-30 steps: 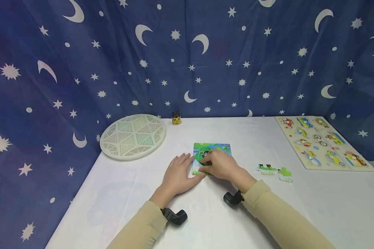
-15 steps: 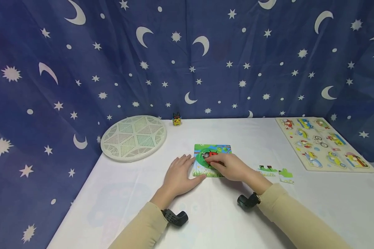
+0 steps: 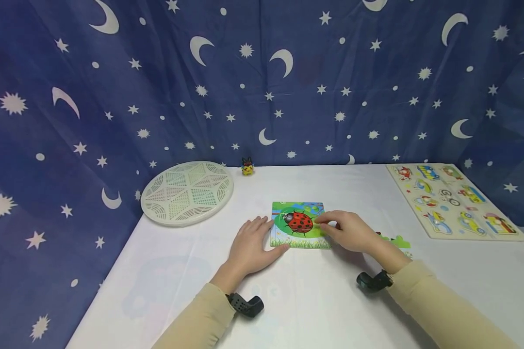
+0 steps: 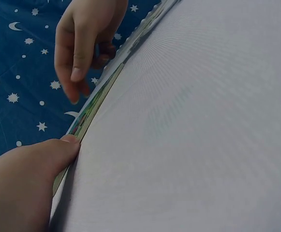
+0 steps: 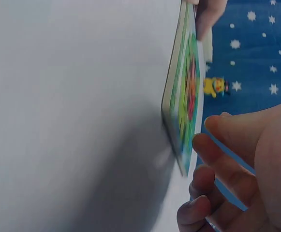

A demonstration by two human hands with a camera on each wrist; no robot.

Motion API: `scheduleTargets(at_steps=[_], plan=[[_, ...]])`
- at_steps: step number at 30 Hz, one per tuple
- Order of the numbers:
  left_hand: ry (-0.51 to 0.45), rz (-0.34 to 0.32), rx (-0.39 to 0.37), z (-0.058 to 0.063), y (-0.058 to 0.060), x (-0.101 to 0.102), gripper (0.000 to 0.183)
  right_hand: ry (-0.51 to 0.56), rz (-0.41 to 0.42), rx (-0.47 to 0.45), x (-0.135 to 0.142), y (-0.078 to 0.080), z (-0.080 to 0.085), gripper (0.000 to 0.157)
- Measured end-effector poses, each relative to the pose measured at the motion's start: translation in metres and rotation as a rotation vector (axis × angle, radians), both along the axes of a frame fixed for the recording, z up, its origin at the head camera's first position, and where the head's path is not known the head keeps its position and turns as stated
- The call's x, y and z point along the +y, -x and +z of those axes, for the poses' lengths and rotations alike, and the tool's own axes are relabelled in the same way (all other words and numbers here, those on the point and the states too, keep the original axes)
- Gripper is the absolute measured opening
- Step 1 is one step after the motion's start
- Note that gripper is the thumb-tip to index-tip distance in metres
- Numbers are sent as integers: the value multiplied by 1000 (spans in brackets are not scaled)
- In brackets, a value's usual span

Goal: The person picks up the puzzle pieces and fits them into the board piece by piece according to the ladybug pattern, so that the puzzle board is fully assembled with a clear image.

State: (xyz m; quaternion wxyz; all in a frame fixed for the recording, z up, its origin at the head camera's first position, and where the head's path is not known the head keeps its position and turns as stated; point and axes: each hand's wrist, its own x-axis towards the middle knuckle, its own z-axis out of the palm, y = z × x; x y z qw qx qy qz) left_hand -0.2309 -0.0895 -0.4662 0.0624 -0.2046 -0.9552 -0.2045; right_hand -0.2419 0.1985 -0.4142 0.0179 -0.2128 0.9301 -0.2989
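A square puzzle (image 3: 299, 241) with a red ladybug picture (image 3: 300, 222) lies at the middle of the white table. My left hand (image 3: 252, 246) rests at its left side, fingers extended along the edge. In the left wrist view, the thumb (image 4: 58, 150) touches the puzzle's near edge. My right hand (image 3: 348, 233) is over the puzzle's right edge, fingers loosely bent and holding nothing. The right wrist view shows a gap between the thumb and index fingertips, close beside the puzzle (image 5: 187, 96). Loose green puzzle pieces (image 3: 400, 242) lie to the right, partly hidden by the right hand.
At the back left lies a round pale perforated tray (image 3: 188, 194). A small yellow figurine (image 3: 247, 167) stands near the table's back edge. A wooden vehicle puzzle board (image 3: 454, 203) is at the far right. Behind the table hangs a blue curtain (image 3: 314, 106) with moons and stars.
My right hand has drawn off the ladybug to the right, uncovering the picture and now overlapping the loose pieces. My left hand keeps its place.
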Motion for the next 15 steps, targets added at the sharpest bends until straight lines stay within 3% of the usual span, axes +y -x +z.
scheduleTargets(at_steps=[15], plan=[[-2,9,-2,-2,2,-1,75,-96,-104,25,48,-6,-4,17]])
